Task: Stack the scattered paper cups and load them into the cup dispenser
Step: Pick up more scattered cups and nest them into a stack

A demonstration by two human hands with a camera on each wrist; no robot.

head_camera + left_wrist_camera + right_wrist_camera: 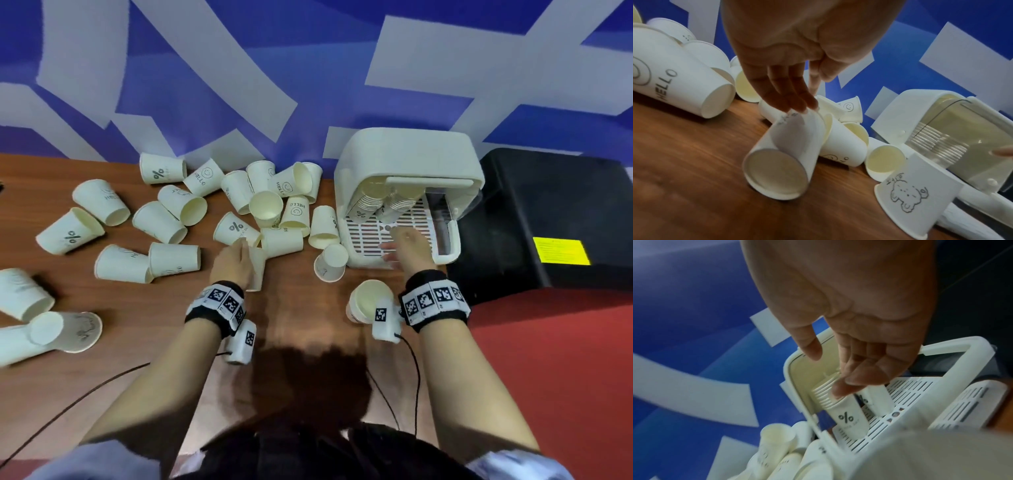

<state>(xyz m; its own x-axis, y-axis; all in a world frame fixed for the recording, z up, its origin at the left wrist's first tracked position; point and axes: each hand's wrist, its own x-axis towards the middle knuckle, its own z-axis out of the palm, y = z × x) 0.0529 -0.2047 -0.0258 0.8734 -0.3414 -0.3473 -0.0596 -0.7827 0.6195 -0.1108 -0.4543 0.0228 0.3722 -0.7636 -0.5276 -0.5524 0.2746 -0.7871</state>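
Many white paper cups [159,222] lie scattered over the wooden table [301,325]. My left hand [241,253] [807,99] pinches the rim of one tilted cup [256,270] [785,146], whose base points toward me just above the wood. The white cup dispenser [407,154] [906,113] [953,350] lies at the right with its lid open. Inside it are two nested stacks of cups [368,204] [846,415], one marked "%". My right hand [394,246] [828,369] is open over the slotted tray, one fingertip at the stack's rims, holding nothing.
A black box [548,212] stands right of the dispenser. An upright cup [368,298] sits by my right wrist, and an upside-down cup with a bear drawing [914,199] stands beside the dispenser. A blue and white wall [239,68] closes the back. Cables trail toward me.
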